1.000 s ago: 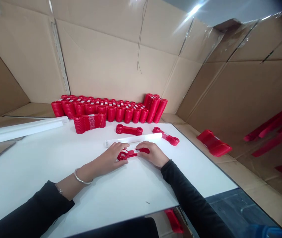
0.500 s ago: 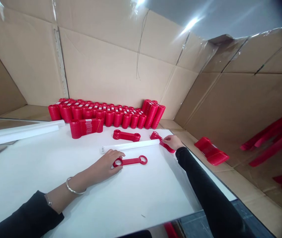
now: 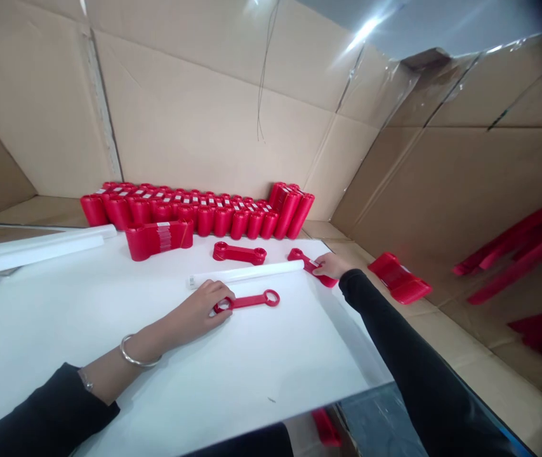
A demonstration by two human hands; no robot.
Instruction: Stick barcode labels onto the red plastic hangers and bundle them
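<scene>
My left hand (image 3: 204, 308) is closed on the left ring of a flat red plastic piece (image 3: 252, 301), a straight bar with a ring at each end, lying on the white tabletop (image 3: 166, 400). Over at the right edge, my right hand (image 3: 332, 264) has its fingers closed on a short stack of similar red two-ring pieces (image 3: 299, 256); the fingertips are partly hidden. A white roll (image 3: 252, 271) lies between the hands, just beyond the single piece. Behind the roll rests another low stack of red pieces (image 3: 239, 252).
Tall bundles of red pieces (image 3: 214, 219) stand in a row along the cardboard wall (image 3: 204, 120). One larger red bundle (image 3: 161, 238) lies in front of them. White rolls (image 3: 37, 246) lie at left. Another red bundle (image 3: 398, 278) sits on cardboard beyond the right edge.
The whole view has shifted slightly. Around the right-hand stack my fingers have moved a little, and a white label on it now shows. My left hand keeps its hold on the single piece.
</scene>
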